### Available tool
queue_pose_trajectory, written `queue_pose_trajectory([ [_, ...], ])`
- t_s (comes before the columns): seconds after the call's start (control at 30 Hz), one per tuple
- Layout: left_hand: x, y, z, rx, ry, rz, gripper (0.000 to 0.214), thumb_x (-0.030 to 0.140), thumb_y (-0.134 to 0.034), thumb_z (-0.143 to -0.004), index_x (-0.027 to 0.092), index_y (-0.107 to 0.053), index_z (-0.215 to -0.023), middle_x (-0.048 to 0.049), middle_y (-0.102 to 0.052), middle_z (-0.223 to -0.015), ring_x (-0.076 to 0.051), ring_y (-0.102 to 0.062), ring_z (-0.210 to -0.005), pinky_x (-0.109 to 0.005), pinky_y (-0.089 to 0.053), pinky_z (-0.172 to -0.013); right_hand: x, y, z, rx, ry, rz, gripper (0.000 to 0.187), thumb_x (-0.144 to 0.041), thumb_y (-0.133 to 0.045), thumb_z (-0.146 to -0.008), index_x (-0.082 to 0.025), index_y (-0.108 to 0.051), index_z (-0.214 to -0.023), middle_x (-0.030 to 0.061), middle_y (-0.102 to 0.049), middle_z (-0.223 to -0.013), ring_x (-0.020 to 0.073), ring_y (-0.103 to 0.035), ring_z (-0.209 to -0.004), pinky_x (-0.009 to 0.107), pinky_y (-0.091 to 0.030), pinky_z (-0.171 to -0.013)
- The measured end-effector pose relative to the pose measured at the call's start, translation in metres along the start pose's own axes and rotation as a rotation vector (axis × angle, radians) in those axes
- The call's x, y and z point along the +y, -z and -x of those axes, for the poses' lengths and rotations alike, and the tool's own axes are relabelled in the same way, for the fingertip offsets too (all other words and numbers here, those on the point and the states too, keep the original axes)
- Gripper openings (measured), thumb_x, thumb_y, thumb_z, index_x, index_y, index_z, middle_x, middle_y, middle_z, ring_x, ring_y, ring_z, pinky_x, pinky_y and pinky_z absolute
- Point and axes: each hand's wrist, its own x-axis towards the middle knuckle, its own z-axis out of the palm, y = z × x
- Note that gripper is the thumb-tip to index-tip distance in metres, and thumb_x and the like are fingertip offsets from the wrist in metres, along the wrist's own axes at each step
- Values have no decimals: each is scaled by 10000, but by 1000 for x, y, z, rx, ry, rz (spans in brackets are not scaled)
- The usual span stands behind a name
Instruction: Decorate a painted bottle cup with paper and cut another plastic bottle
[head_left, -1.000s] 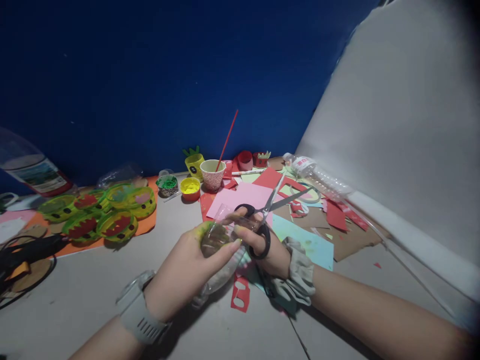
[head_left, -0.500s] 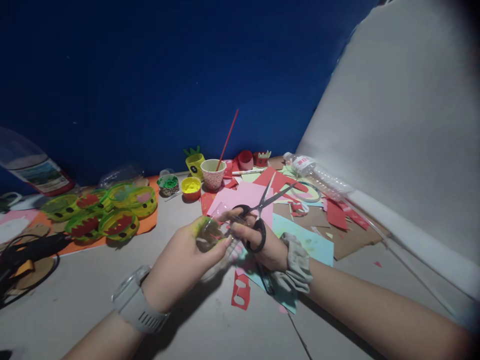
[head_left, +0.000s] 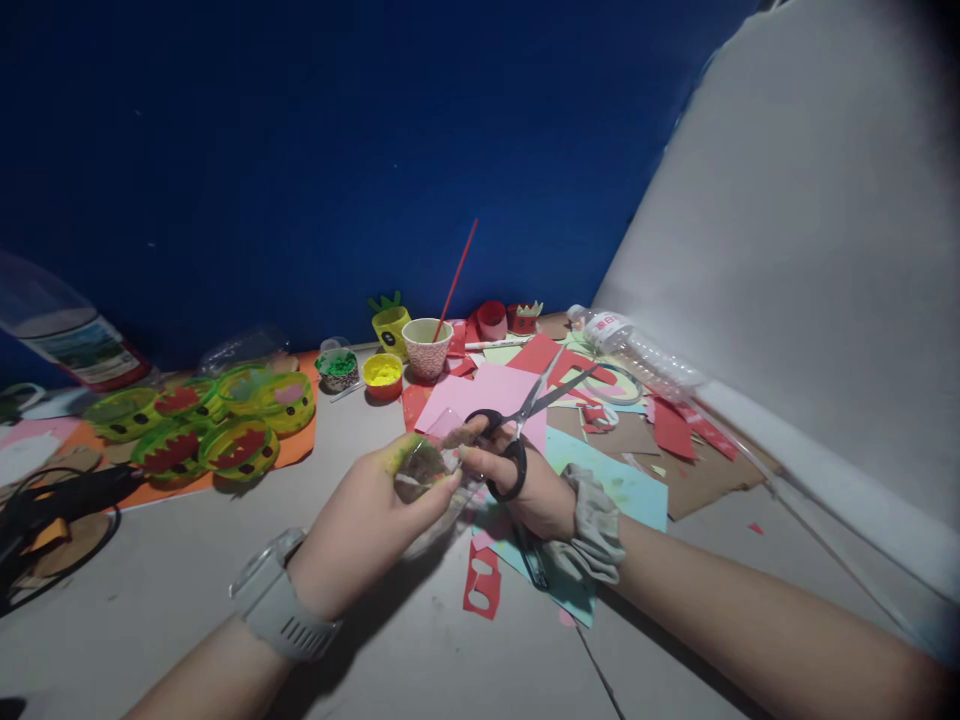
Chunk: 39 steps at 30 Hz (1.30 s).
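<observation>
Hands, as I log them from my remote post, left to right:

Left hand (head_left: 367,520): one, grasping, thumb on the near side and fingers curled behind. Contents: a clear plastic piece (head_left: 420,472), held in the air above the table (head_left: 360,660), between the two hands.

Right hand (head_left: 536,490): one, black scissors (head_left: 519,416) threaded on its fingers; thumb and forefinger reach the plastic's right edge and appear to pinch it.

Governing relation: the plastic lies just left of the right hand, and the left hand has the fuller hold. The scissors' long axis runs up and to the right, away from the plastic; their blades stand parted over pink paper (head_left: 487,390).

Defects of view, left to right:

Large bottle (head_left: 82,345): cut off by the frame edge.

Black tool (head_left: 82,497): partly out of frame; type uncertain to me.

Plastic piece: transparent, half covered by fingers; I cannot make out its far rim, its long axis or any cut.

Left fingertips: hidden behind it.

Dark slim item (head_left: 535,570): below the right wrist, mostly covered, unidentified.
</observation>
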Motion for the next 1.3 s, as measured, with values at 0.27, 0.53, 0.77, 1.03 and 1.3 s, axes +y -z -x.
queue_pose_trajectory([
  [0.27, 0, -1, 0, 43, -12, -21, 288, 404, -527, -837, 229, -612, -1049, -22, -689, -1000, -203, -634, -922, -303, -487, -819, -1, 0, -1, 50, -17, 64, 150, -243, -713, -752, -201, -605, -847, -18, -631, -848, 135, -583, -833, 272, -425, -822],
  [0.53, -2, -1, -1, 43, -40, -50, 290, 398, -509, -858, 265, -604, -1097, 0, -680, -1071, -195, -627, -955, -293, -473, -839, -5, -2, 0, 91, -11, 158, 154, -280, -717, -744, -192, -615, -818, -22, -603, -790, 128, -573, -787, 267, -422, -798],
  [0.77, -2, -1, -1, 61, -9, -115, 268, 419, -508, -854, 260, -608, -1044, 0, -692, -1018, -197, -635, -911, -298, -469, -812, -3, -4, 1, 68, -4, 128, 152, -296, -698, -760, -190, -599, -807, -17, -602, -778, 128, -567, -760, 269, -426, -771],
  [1.03, -4, 0, -1, 52, 10, -114, 282, 451, -510, -846, 256, -603, -1029, 9, -692, -977, -175, -635, -851, -279, -469, -765, -12, -2, -1, 32, 18, 342, 125, -285, -652, -793, -176, -608, -837, 0, -599, -810, 154, -575, -813, 289, -437, -794],
  [1.3, -5, 2, -2, 62, 29, -180, 288, 473, -519, -828, 217, -605, -929, -21, -698, -910, -197, -633, -800, -297, -465, -716, -8, -1, -1, 21, 16, 334, 150, -298, -679, -762, -168, -621, -808, -13, -594, -744, 140, -569, -730, 263, -441, -717],
])
